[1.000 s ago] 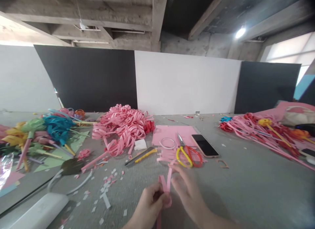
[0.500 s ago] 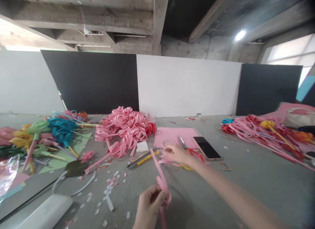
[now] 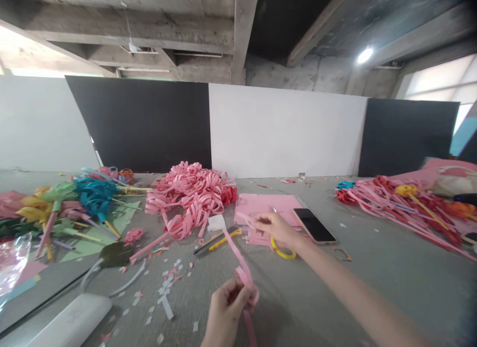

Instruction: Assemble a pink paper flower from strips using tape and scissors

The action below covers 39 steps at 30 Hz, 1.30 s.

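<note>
Low in the middle, my left hand [image 3: 229, 307] is closed on a pink paper strip [image 3: 238, 252], which is curled into a loop at the fingers. One end of this strip rises away from me and another hangs below the hand. My right hand [image 3: 274, 228] reaches over a pink sheet [image 3: 244, 202], its fingertips pinched on a short, pale pink paper strip [image 3: 244, 218]. Cut pink strips [image 3: 257, 239] lie just under that hand. A yellow ring [image 3: 285, 255] sits beside its wrist. The scissors [image 3: 274, 208] are mostly hidden behind the hand.
A phone [image 3: 315, 225] lies right of the pink sheet. Left of it are a yellow cutter [image 3: 220, 241] and a pile of curled pink strips [image 3: 190, 193]. Paper flowers [image 3: 93, 195] lie far left, above a white power strip [image 3: 74, 322]. More strips [image 3: 380, 200] lie right.
My right hand has lifted slightly, and a pale strip now shows at its fingertips. More of the yellow ring is visible, while the scissors are more covered. My left hand keeps its hold.
</note>
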Available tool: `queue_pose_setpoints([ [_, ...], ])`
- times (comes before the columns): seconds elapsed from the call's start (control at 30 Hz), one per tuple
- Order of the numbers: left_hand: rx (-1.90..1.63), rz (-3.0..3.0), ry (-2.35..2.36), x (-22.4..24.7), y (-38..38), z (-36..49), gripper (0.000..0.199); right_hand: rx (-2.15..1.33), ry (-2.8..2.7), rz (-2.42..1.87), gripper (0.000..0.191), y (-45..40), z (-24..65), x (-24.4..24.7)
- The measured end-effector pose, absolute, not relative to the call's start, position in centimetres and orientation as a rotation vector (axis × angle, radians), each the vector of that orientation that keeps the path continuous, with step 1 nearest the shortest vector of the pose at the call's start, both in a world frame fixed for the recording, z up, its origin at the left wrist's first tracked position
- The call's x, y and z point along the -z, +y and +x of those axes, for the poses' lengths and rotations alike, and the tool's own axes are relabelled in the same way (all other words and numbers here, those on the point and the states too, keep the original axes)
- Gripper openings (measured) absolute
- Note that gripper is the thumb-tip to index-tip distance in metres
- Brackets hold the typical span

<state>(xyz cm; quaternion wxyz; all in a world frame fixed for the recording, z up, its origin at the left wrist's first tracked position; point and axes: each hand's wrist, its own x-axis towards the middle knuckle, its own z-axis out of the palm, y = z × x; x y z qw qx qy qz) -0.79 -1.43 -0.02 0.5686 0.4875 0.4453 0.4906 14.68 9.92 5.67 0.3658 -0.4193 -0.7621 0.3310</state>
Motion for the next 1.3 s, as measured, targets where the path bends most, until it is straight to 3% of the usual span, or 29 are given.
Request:
queue_pose_setpoints([
  [0.33,-1.091,1.266,0.980,0.1,-1.5,-0.6,0.023,-0.906,-1.656,-1.002,0.021,4.5,16.5,-7.2],
  [0.57,-1.054,1.308,0.972,0.0,-1.1,-0.6,0.026,0.065,-1.303,-0.946,0.013,3.3,19.9,-9.8],
  [0.67,-1.035,1.268,0.961,-0.1,-0.8,-0.7,0.026,0.188,-1.475,-0.877,0.013,2.4,20.2,-9.1],
  [1.0,-1.017,1.230,1.014,0.3,0.0,-1.1,0.026,-0.442,-1.954,-1.073,0.019,-0.1,15.8,0.4],
  [1.3,-0.956,1.203,0.933,0.3,0.2,-1.4,0.019,-0.843,-1.777,-1.107,0.009,-1.1,15.5,1.6],
])
